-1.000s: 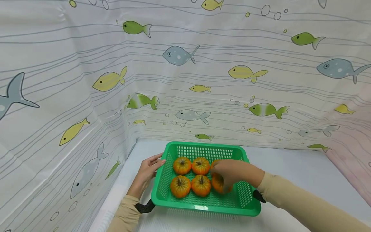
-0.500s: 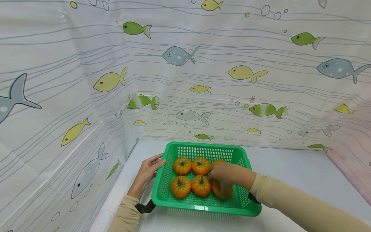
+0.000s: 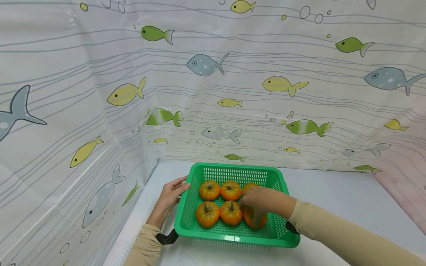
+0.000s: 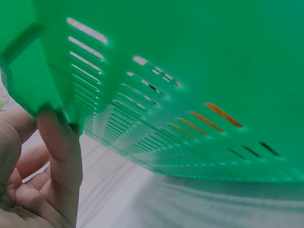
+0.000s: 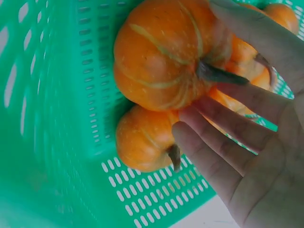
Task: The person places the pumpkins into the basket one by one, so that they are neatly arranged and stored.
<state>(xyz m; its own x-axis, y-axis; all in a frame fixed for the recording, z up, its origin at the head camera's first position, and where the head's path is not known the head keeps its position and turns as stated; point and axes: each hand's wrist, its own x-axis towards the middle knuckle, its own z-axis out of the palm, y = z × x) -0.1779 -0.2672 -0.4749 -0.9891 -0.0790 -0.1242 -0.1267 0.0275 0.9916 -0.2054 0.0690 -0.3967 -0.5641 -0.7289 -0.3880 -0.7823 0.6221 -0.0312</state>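
Several small orange pumpkins (image 3: 231,213) sit in two rows inside a green plastic basket (image 3: 186,232). My right hand (image 3: 266,201) reaches over the basket's right side and grips the front right pumpkin (image 5: 156,57), thumb on one side and fingers on the other. That pumpkin's dark stem points toward the palm in the right wrist view. Behind it sits the back right pumpkin (image 5: 142,142), close by the fingertips. At the basket's left end, my left hand (image 3: 169,195) holds the rim, its fingertips (image 4: 52,123) tucked under the lip.
The basket stands on a white tabletop (image 3: 326,199). Fish-patterned sheeting (image 3: 249,122) rises behind and at both sides. Slots in the basket wall (image 4: 118,104) show bits of orange in the left wrist view.
My right hand has shifted slightly left and toward me over the front right pumpkin, which sits a little nearer the front. The left hand and basket have stayed put.
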